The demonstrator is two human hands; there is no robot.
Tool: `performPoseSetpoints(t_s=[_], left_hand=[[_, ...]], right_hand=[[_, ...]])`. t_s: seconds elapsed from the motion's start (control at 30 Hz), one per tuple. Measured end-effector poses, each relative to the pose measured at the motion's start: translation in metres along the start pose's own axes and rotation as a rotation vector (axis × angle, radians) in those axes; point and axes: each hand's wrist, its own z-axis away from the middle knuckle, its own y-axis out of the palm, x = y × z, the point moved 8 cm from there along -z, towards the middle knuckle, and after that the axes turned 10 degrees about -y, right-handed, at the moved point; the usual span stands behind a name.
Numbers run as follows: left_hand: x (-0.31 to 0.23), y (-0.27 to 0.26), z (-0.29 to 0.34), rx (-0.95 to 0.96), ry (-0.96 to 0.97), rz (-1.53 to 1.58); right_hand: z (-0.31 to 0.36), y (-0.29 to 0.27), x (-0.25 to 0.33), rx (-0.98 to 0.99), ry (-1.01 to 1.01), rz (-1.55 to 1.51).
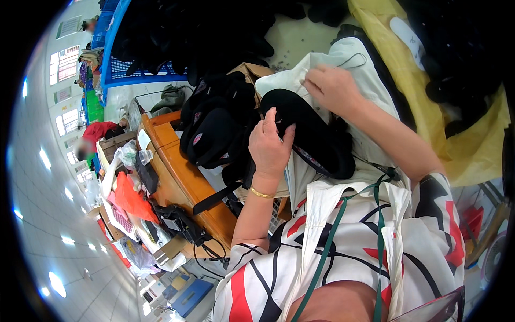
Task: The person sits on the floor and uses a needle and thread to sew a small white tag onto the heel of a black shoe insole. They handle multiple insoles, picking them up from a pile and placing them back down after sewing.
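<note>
A black cloth shoe [322, 145] lies across my lap, sole edge and patterned lining partly showing near its opening. My left hand [270, 146], with a gold bracelet on the wrist, grips the shoe's near side between thumb and fingers. Just beyond the shoe, my right hand [333, 88] is raised with its fingers curled together in a pinch; whatever they hold is too small to make out. A thin dark looped strand [352, 61] shows on the white cloth [370, 91] beside my right hand. That cloth covers my lap under the shoe.
On my left, black shoes [217, 134] are heaped by an orange wooden table [179, 166]. A blue plastic crate [120, 70] and a large dark pile stand ahead. Yellow sheeting [386, 32] with black pieces and a white insole [407, 42] is at right. Another person in red [99, 131] is far left.
</note>
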Motion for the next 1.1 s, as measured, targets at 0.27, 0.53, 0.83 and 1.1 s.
performPoseSetpoints(t_s=[0.27, 0.53, 0.83, 1.1], left_hand=[[0.016, 0.018, 0.005, 0.007, -0.211, 0.277], [0.013, 0.028, 0.003, -0.137, -0.014, 0.335], [-0.002, 0.001, -0.025, -0.047, 0.054, 0.255], [-0.044, -0.027, -0.02, -0.136, 0.587, 0.121]], right_hand=[[-0.019, 0.057, 0.032, -0.218, 0.651, -1.547], [-0.026, 0.021, 0.06, -0.117, 0.738, -1.449], [-0.014, -0.004, 0.09, -0.134, 0.358, -1.326], [0.013, -0.061, 0.105, -0.264, 0.245, -1.367]])
